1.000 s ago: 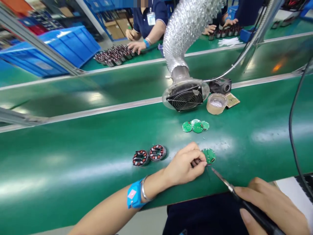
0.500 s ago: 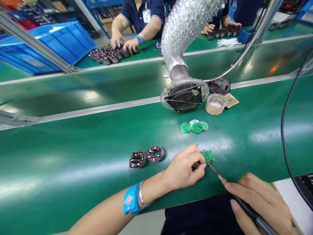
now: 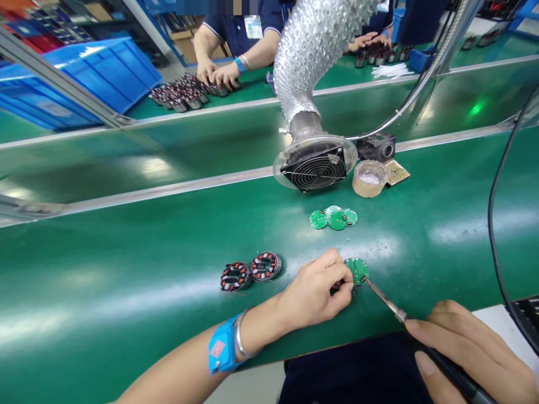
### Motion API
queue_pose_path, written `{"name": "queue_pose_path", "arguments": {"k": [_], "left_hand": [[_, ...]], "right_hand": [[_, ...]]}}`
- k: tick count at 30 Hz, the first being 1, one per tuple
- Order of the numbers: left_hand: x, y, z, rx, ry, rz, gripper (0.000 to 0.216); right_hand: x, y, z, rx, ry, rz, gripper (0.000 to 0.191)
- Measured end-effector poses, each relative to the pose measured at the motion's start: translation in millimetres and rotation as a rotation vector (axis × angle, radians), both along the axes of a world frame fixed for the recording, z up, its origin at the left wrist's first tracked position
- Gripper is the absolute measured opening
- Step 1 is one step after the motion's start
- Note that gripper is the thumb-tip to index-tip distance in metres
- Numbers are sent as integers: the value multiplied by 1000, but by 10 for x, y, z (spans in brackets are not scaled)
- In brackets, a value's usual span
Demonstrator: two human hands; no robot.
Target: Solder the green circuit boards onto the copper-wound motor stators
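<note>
Near the front edge of the bench, my left hand (image 3: 318, 289) is closed, its fingertips pinching the left side of a round green circuit board (image 3: 357, 270). Something dark shows under the board by the fingers, mostly hidden. My right hand (image 3: 471, 348) grips the dark handle of a soldering iron (image 3: 389, 306), whose tip meets the board's lower right edge. Left of my hands stand two motor stators (image 3: 266, 266) with dark red and white windings. Several more round green boards (image 3: 337, 219) lie in an overlapping group beyond my left hand.
A fume extractor fan (image 3: 315, 168) on a silver duct hangs over the bench. Beside it are a round tub (image 3: 370, 178), a small square tin (image 3: 397, 173) and a black iron stand (image 3: 377, 147). A black cable (image 3: 492, 224) curves down at right. Across the divider, co-workers' hands handle stators (image 3: 181, 92).
The soldering iron's tip has shifted right along the board's lower edge, and my right hand has moved right with it. My left hand stays on the board.
</note>
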State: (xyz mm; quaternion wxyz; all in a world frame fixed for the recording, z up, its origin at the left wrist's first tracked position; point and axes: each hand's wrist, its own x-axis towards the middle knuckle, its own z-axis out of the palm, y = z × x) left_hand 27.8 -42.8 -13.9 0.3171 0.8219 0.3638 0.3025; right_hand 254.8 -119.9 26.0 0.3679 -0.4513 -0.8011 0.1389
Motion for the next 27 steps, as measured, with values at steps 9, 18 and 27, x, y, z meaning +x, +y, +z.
{"name": "queue_pose_path", "arguments": {"k": [9,18,27], "left_hand": [[1,-5,-14,-12,36,2,9],[20,-15,-75,13,29,30,7],[27,-18,-157,79,4,65,19]], "right_hand": [[193,181,7,42,74,-2,41],[177,1389,-330,369,67,-114,29],[468,1850,-640,336,101,-271,24]]}}
